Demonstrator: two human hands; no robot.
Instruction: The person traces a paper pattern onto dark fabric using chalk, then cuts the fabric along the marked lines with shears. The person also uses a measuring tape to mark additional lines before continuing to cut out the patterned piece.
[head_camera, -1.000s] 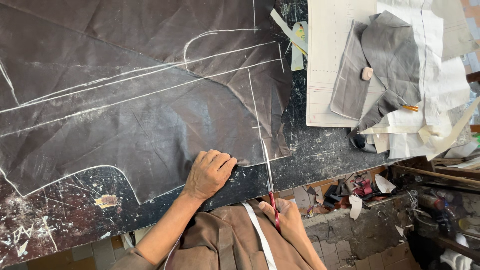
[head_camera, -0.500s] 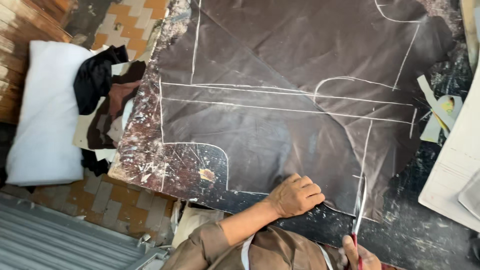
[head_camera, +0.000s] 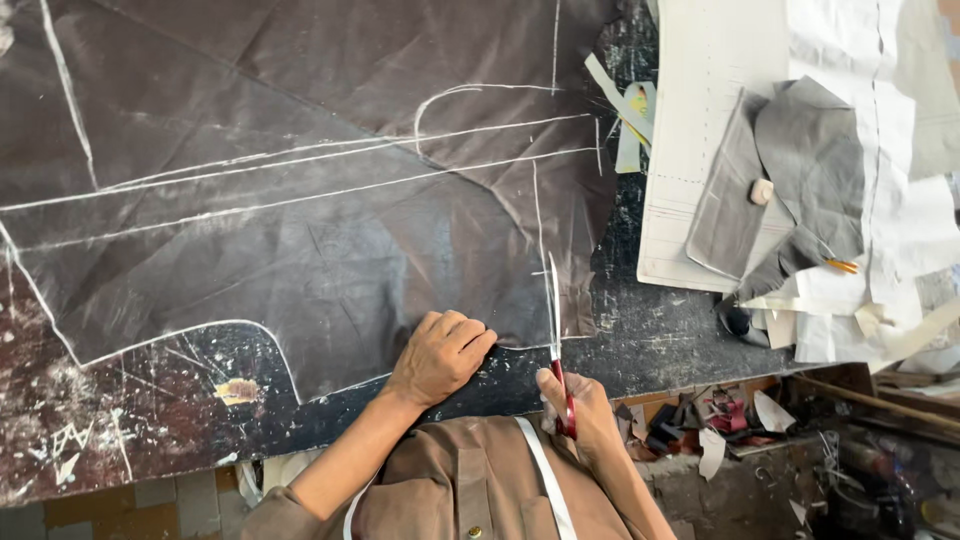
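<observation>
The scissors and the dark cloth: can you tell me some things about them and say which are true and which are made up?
1. The right hand holds red-handled scissors. True.
2. The left hand rests on the dark cloth. True.
3. The cloth has no marks. False: white chalk lines cross it.
4. The scissors lie on the grey fabric pieces. False: their blades point at the dark cloth's edge.
</observation>
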